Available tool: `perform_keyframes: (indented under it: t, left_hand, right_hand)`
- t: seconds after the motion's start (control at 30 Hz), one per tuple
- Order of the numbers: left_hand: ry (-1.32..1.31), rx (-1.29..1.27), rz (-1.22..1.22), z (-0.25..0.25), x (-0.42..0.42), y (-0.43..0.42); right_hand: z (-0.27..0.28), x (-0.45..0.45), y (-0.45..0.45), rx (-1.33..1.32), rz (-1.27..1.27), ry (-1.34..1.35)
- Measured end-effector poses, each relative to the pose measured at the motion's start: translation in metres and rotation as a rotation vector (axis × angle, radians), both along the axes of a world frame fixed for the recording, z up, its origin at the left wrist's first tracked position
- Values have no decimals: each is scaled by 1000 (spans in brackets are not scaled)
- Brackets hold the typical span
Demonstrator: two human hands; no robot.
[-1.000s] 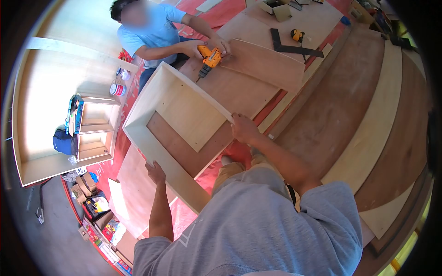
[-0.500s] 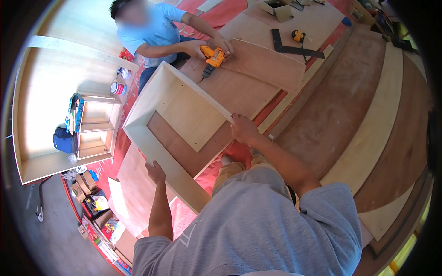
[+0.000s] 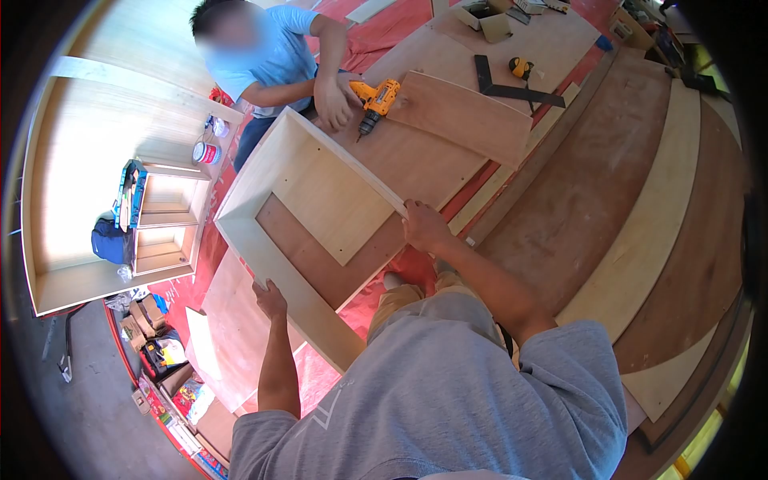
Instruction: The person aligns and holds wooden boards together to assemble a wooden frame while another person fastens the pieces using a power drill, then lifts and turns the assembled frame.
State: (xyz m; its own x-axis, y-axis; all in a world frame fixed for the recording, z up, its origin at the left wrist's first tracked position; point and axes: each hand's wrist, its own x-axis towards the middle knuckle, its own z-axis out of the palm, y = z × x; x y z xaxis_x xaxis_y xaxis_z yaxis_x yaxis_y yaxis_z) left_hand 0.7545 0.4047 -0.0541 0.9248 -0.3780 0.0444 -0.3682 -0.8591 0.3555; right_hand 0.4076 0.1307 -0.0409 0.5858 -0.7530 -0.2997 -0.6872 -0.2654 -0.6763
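Observation:
A pale plywood cabinet box [image 3: 298, 290] leans in front of me, with a lighter panel [image 3: 332, 206] inside it and a gap along one side. My left hand [image 3: 270, 298] grips the outer edge of its lower-left side board. On the opposite side board, my right hand [image 3: 424, 227] is closed around the near end, fingers wrapped over the edge. Just beyond the box, a co-worker [image 3: 276, 60] has one hand at an orange cordless drill [image 3: 378, 98], its bit pointing down. The co-worker's other hand [image 3: 333, 104] hangs beside the drill.
A brown plywood board [image 3: 464, 114] lies right of the drill. Past it are a black square [image 3: 512, 90] and a yellow tape measure [image 3: 520, 67]. A larger cabinet [image 3: 88, 184] stands at left, near a paint can [image 3: 206, 153]. Curved wood sheets [image 3: 640, 232] lie at right.
The co-worker's one hand has left the drill's front and moved to its left side; the drill has shifted slightly right. My hands and the cabinet box stay nearly still.

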Motion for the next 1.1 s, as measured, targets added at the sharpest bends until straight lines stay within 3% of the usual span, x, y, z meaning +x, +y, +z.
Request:
perform_keyframes:
  t: [1.1]
  left_hand:
    - [6,-34,5,-13,8,6]
  right_hand:
    - [-10,0,-3,-13,13,-12]
